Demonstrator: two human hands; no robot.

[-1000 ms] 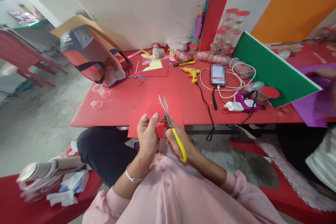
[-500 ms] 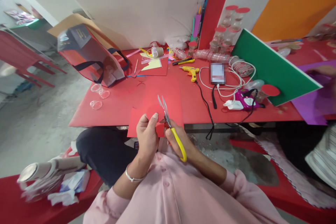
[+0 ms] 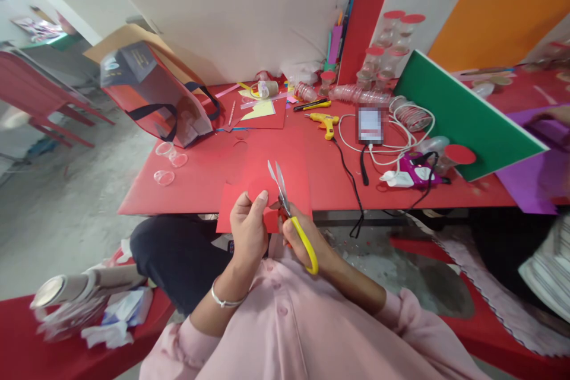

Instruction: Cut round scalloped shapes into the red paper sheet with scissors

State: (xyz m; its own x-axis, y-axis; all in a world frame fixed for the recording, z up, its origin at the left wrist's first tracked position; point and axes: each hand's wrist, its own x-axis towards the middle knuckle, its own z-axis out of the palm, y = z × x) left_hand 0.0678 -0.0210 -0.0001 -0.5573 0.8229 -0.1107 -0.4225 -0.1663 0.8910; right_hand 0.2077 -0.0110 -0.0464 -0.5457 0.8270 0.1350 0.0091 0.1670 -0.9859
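My left hand (image 3: 250, 224) pinches a small rounded piece of red paper (image 3: 258, 187) between thumb and fingers. My right hand (image 3: 299, 230) is wrapped round yellow-handled scissors (image 3: 282, 187), whose blades point away from me and stand slightly apart. The blades are just right of the paper piece; whether they touch it I cannot tell. Beneath both hands, a larger red sheet (image 3: 227, 217) hangs a little over the table's front edge. Red on red makes the held piece's outline hard to follow.
On the red table (image 3: 149, 199) are a yellow glue gun (image 3: 327, 124), a cutter knife (image 3: 314, 105), a phone (image 3: 370, 124) with white cable, and clear plastic rings (image 3: 164, 177). A bag (image 3: 155, 92) stands left, a green board (image 3: 458, 116) right. Another person's sleeve (image 3: 550, 267) shows at far right.
Almost nothing differs. The view has shifted slightly, and both hands keep their grip on the paper and the scissors.
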